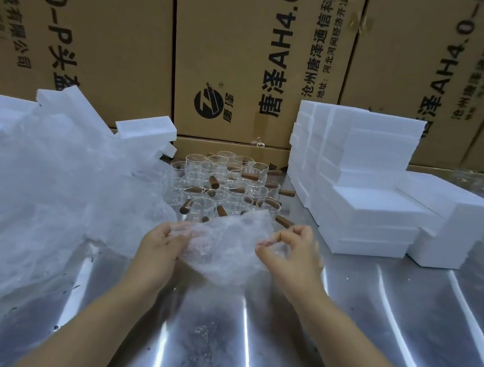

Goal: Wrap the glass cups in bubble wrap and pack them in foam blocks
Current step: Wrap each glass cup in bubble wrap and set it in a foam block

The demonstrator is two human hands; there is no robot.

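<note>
Between my hands hangs a crumpled sheet of bubble wrap (224,245), held just above the metal table. My left hand (159,242) grips its left edge and my right hand (290,251) pinches its right edge. I cannot tell whether a cup is inside the sheet. Behind it stand several clear glass cups (223,182) with brown wooden handles, packed close together. White foam blocks (366,175) are stacked to the right of the cups.
A big heap of bubble wrap (49,191) covers the left of the steel table (252,329), with more foam pieces (145,128) on and behind it. Tall cardboard boxes (245,53) wall off the back.
</note>
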